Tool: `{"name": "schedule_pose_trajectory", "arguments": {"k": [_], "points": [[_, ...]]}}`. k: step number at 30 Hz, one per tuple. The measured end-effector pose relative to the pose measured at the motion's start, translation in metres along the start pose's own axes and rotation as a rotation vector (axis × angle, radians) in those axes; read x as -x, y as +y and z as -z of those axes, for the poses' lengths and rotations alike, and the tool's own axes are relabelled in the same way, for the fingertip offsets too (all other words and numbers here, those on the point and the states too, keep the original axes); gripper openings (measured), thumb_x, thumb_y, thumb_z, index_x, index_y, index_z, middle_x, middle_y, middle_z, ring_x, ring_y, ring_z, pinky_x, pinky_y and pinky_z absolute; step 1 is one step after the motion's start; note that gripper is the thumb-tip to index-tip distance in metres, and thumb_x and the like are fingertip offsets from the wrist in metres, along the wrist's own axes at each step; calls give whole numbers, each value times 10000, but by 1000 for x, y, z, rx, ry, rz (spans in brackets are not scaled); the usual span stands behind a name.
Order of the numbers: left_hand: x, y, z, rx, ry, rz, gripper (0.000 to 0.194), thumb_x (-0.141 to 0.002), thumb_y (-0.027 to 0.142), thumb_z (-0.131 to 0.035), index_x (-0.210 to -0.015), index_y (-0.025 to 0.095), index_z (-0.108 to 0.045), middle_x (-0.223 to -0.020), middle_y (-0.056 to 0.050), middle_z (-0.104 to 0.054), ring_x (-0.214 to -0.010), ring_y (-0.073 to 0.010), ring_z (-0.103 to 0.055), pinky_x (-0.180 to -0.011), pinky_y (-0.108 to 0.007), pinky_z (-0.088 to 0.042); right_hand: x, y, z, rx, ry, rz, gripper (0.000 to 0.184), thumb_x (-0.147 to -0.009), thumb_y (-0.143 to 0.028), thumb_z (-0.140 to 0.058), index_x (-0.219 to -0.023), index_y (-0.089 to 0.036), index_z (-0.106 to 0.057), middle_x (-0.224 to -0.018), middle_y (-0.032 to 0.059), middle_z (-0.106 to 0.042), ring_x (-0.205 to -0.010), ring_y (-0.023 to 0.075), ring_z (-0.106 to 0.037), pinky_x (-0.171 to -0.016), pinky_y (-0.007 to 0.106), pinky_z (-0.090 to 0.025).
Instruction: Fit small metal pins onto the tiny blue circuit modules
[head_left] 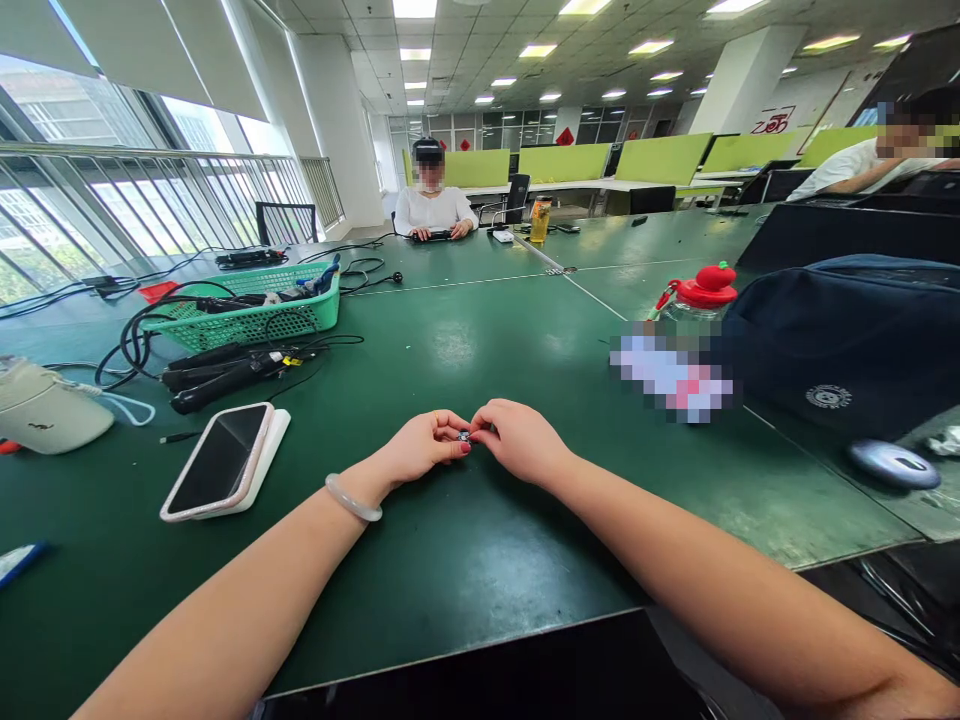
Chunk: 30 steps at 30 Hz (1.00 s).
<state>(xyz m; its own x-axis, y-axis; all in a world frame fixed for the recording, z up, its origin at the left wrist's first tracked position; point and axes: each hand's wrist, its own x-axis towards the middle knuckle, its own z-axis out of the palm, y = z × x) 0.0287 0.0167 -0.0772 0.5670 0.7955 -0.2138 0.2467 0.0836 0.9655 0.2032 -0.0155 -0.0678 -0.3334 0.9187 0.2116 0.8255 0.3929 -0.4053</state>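
My left hand [426, 445], with a pale bangle [352, 500] at the wrist, pinches a small dark and silvery piece [464, 437] between thumb and fingers. From the other side my right hand [521, 438] has its thumb and fingertips closed at the same piece, so both hands meet just over the green table [480, 560]. The piece is too small and too covered by fingertips to name. To the left of my left hand a phone [219, 458] lies on a white box-like thing [270, 455].
A green basket [292, 318] of cables stands at left, with black tools or handles [225, 375] before it. At right are a red-lidded bottle [705, 290], a dark blue bag [847, 340] and a mouse [892, 465]. A person [435, 210] sits across the table, another [847, 170] at far right.
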Motion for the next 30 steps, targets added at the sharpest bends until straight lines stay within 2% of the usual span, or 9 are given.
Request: {"name": "schedule_pose_trajectory", "arguments": {"k": [6,11,14,18,23,27,30], "points": [[2,3,0,12,22,3,401,-640,325,-723,-954,131,-567,-747,-27,-587,-624,-93,-527,-581,-209,-411,0,4,2,-44,47,-4,94,-851,-226,-540,-857,-205,-631,-832,8,-585,-793,115,-530,-694,221,-369],[2,3,1,31,52,-12,440,-680,342,-692,-1055,138,-582,-745,-35,-590,-632,-96,-517,-560,-203,-409,0,8,2,-54,55,-45,172,-804,-356,-600,-880,-204,-625,-825,9,-582,-747,121,-522,-631,226,-358],[2,4,1,40,58,-17,456,-692,346,-688,-1089,142,-592,-724,-29,-588,-606,-81,-494,-549,-193,-394,1,9,-1,-46,46,-35,201,-821,-383,-569,-865,-194,-620,-830,17,-580,-748,120,-524,-631,227,-358],[2,5,0,110,25,-2,455,-697,358,-690,-1094,151,-605,-789,-48,-622,-677,-91,-532,-629,-203,-428,2,6,-5,-3,69,-5,195,-833,-382,-552,-820,-193,-601,-833,8,-579,-755,115,-531,-651,223,-367],[3,3,0,268,-53,33,416,-683,341,-712,-1044,153,-625,-1026,-78,-616,-837,-132,-582,-799,-255,-461,5,-3,-8,139,97,39,220,-863,-393,-508,-824,-193,-590,-841,19,-582,-771,132,-542,-655,233,-368],[3,1,0,320,-59,32,415,-632,261,-750,-999,114,-626,-980,-90,-632,-793,-133,-598,-821,-267,-467,5,-10,-13,238,84,85,244,-875,-405,-490,-885,-183,-591,-862,43,-585,-789,156,-547,-653,241,-373],[2,1,4,253,-17,37,393,-665,216,-701,-1028,103,-599,-989,-100,-633,-801,-132,-605,-833,-274,-470,4,-9,-15,206,74,76,243,-876,-414,-490,-898,-197,-596,-858,33,-587,-788,150,-551,-659,238,-379]]}}
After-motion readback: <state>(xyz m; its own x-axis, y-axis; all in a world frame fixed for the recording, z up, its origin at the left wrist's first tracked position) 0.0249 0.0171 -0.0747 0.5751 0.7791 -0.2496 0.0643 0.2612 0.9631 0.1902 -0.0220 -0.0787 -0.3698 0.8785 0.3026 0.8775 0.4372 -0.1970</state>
